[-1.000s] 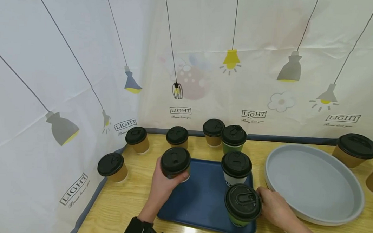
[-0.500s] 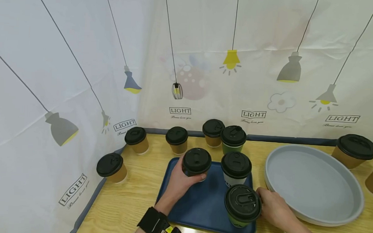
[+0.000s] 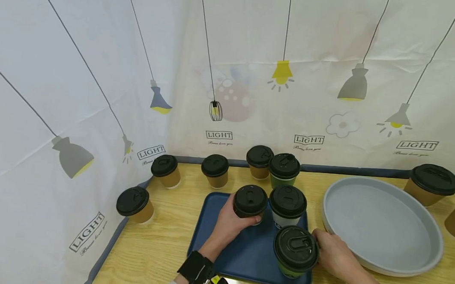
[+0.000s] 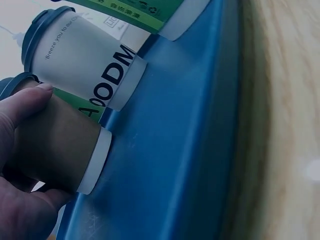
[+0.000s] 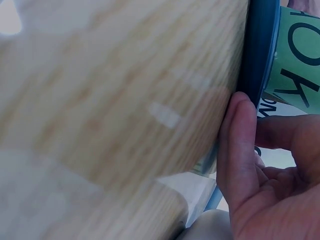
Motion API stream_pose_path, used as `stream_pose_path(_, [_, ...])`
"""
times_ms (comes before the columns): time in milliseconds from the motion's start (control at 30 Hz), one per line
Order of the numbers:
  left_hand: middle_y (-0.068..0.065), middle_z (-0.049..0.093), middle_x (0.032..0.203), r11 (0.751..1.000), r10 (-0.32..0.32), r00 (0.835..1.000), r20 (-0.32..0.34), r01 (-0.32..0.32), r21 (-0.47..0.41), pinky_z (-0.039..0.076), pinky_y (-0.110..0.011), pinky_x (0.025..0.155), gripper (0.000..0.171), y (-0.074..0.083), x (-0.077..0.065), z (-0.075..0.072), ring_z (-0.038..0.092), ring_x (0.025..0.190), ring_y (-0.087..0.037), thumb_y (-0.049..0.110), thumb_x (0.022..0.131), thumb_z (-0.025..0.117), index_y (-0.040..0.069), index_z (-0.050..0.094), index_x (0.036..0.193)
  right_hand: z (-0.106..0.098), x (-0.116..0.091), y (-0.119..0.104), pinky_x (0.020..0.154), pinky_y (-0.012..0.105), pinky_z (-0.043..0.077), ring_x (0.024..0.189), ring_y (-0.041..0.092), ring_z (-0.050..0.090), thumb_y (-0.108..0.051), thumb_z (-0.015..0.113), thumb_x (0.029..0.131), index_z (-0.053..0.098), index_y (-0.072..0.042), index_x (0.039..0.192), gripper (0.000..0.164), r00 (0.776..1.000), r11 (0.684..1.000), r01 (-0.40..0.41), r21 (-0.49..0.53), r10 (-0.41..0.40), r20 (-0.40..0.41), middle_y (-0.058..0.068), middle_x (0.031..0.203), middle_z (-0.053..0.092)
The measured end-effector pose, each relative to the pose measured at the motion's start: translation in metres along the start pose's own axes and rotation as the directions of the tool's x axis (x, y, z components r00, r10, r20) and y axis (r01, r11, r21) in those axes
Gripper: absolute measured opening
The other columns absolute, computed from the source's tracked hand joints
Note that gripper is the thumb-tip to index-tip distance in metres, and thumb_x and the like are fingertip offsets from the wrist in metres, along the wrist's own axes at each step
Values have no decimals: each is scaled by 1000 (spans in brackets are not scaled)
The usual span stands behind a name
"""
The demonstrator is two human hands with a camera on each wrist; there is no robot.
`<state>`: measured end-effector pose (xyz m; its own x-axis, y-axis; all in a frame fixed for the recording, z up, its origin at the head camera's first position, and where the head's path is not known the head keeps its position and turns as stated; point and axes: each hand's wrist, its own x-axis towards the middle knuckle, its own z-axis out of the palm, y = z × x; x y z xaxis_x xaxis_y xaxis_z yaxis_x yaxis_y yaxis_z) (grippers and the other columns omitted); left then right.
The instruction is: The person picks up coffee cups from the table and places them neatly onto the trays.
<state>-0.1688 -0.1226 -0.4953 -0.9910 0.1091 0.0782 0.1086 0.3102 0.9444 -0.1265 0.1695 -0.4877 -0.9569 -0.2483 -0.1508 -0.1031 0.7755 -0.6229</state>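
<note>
My left hand point(image 3: 229, 221) grips a brown paper cup point(image 4: 60, 140) with a black lid point(image 3: 250, 200), thumb and fingers around its side. That cup is over the blue tray point(image 3: 241, 250), left of a white cup point(image 3: 286, 220) with a black lid. Whether its base touches the tray I cannot tell. At the tray's front right stands a green cup point(image 3: 292, 272), its black lid point(image 3: 296, 248) facing up. My right hand point(image 3: 335, 255) pinches the tray's right rim beside the green cup; in the right wrist view its fingers point(image 5: 240, 135) lie along the rim's outside.
A round grey tray point(image 3: 381, 227) lies to the right, with brown lidded cups point(image 3: 425, 196) behind and beside it. More lidded cups, among them a green one point(image 3: 283, 179) and a brown one point(image 3: 215, 178), stand along the back and left. A printed cloth point(image 3: 253, 96) hangs behind the wooden table point(image 3: 136, 257).
My left hand has carried the brown cup rightward across the blue tray, up close to the white cup. The right hand has stayed at the tray's rim.
</note>
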Motion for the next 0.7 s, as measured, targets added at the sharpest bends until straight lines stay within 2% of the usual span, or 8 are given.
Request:
stream_pose_path(233, [-6, 58, 142, 999, 4, 1000, -8, -4, 38, 43, -55, 107, 89, -2, 3, 2, 56, 130, -28, 35, 77, 90, 16, 46, 153, 0, 1, 0, 60, 33, 44, 66, 15, 51, -6, 65, 97, 63, -11, 86, 12, 1000, 1000, 5, -12, -5, -1, -3, 71, 54])
stream_pose_path(500, [-7, 58, 142, 1000, 0, 1000, -3, 0, 27, 42, -55, 108, 89, -3, 7, 4, 55, 130, -28, 33, 78, 90, 14, 46, 153, -1, -1, -1, 59, 32, 44, 64, 16, 51, -6, 65, 97, 62, -11, 85, 14, 1000, 1000, -9, 13, 9, 6, -2, 69, 54])
stream_pose_path(700, [-7, 60, 137, 1000, -3, 1000, 1, 3, 29, 43, -55, 107, 84, -10, 7, 5, 57, 127, -29, 33, 79, 89, 12, 48, 149, 0, 1, 0, 59, 34, 45, 66, 15, 52, -7, 66, 96, 62, -10, 86, 12, 999, 999, 29, -32, -30, -28, -3, 71, 54])
